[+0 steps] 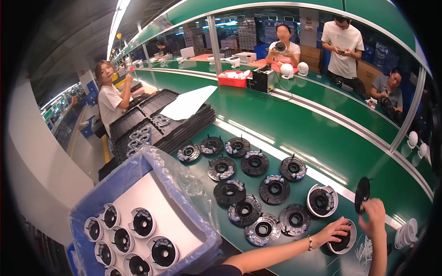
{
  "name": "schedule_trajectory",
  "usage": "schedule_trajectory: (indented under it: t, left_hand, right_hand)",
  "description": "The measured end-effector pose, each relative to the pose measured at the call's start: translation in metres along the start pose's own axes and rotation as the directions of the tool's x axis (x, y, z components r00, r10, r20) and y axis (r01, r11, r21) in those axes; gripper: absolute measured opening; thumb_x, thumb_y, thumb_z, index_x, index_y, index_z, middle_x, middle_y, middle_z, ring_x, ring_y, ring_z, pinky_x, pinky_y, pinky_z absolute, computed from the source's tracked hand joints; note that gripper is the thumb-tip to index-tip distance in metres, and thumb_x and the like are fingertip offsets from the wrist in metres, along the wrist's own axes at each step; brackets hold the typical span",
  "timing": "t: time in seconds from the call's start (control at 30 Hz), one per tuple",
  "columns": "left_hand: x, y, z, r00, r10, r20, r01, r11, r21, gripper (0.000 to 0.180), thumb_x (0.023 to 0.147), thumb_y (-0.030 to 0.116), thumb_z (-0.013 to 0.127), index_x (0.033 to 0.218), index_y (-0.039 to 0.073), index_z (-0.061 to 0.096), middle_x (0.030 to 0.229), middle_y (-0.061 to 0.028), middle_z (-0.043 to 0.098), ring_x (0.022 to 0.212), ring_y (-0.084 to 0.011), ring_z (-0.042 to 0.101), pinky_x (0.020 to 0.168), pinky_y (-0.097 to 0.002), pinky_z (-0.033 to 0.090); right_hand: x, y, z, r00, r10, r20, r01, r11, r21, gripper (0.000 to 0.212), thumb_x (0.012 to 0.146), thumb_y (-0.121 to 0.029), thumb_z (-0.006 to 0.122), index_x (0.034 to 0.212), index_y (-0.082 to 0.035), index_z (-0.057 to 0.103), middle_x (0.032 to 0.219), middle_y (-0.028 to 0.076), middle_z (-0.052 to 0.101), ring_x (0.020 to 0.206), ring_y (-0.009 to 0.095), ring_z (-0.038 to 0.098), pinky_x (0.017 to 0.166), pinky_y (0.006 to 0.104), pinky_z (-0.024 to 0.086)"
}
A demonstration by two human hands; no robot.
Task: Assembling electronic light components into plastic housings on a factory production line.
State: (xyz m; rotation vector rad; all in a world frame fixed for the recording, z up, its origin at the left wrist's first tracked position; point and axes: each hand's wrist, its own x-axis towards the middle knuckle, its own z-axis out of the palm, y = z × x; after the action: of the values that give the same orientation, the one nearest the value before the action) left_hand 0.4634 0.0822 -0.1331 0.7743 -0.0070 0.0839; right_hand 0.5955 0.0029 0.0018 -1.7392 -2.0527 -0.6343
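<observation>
My left hand (332,231) reaches over the rim of a white round housing (353,238) with a dark inside, its fingers bent onto it. In my right hand (374,215) a black round disc (363,193) with short pegs is held up on edge, above and to the right of that housing. Just behind my left hand stands another white housing (336,202), with a black disc and a small circuit board seated in it. To the left, several black discs with circuit boards, such as one disc (275,189), lie on the green bench (299,149).
A blue bin (92,202) lined with clear plastic holds several white housings (165,252) on a white sheet. Black trays (138,115) are stacked behind it. White strips (364,250) and stacked white parts (406,233) lie at right. Co-workers sit and stand across the conveyor (276,119).
</observation>
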Motion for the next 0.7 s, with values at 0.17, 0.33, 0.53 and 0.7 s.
schedule_trajectory:
  t: [0.17, 0.33, 0.53, 0.7]
  left_hand:
    - [-0.019, 0.016, 0.007, 0.949, 0.077, 0.305, 0.048, 0.922, -0.383, 0.072, 0.075, 0.071, 0.03, 0.126, 0.02, 0.035, 0.121, -0.0027, 0.045, 0.109, -0.0196, 0.044, 0.087, -0.0491, 0.036]
    - [-0.024, 0.021, 0.031, 0.979, 0.052, 0.198, 0.081, 0.792, -0.605, 0.069, 0.078, 0.067, 0.031, 0.121, 0.014, 0.043, 0.117, -0.0054, 0.049, 0.105, -0.0218, 0.048, 0.089, -0.0454, 0.038]
    - [-0.029, 0.038, 0.031, 0.995, 0.043, 0.095, 0.009, 0.87, -0.492, 0.076, 0.079, 0.064, 0.028, 0.121, 0.002, 0.04, 0.115, -0.0132, 0.05, 0.101, -0.024, 0.051, 0.09, -0.0375, 0.039]
    - [-0.028, 0.042, 0.034, 0.992, 0.032, -0.121, -0.094, 0.835, -0.542, 0.08, 0.076, 0.063, 0.038, 0.121, -0.002, 0.037, 0.119, -0.0183, 0.045, 0.105, -0.0323, 0.048, 0.091, -0.0468, 0.037]
  right_hand:
    - [-0.02, -0.057, -0.032, 0.974, -0.147, 0.17, 0.129, 0.985, 0.11, 0.037, 0.048, -0.009, 0.06, 0.085, -0.002, 0.054, 0.084, 0.01, 0.054, 0.08, 0.028, 0.052, 0.076, 0.0445, 0.041]
    - [-0.034, -0.075, -0.039, 0.95, -0.168, 0.262, 0.161, 0.986, 0.05, 0.035, 0.051, -0.01, 0.06, 0.085, -0.003, 0.055, 0.085, 0.008, 0.054, 0.082, 0.025, 0.052, 0.081, 0.0426, 0.04]
    - [-0.034, -0.075, -0.037, 0.914, -0.254, 0.317, 0.258, 0.966, 0.029, 0.027, 0.067, -0.015, 0.054, 0.093, -0.005, 0.054, 0.106, 0.008, 0.054, 0.094, 0.021, 0.052, 0.09, 0.0421, 0.037]
    - [-0.034, -0.053, -0.044, 0.972, -0.208, 0.113, 0.194, 0.973, 0.122, 0.041, 0.06, -0.022, 0.064, 0.093, -0.001, 0.052, 0.098, 0.011, 0.051, 0.093, 0.025, 0.05, 0.086, 0.0429, 0.037]
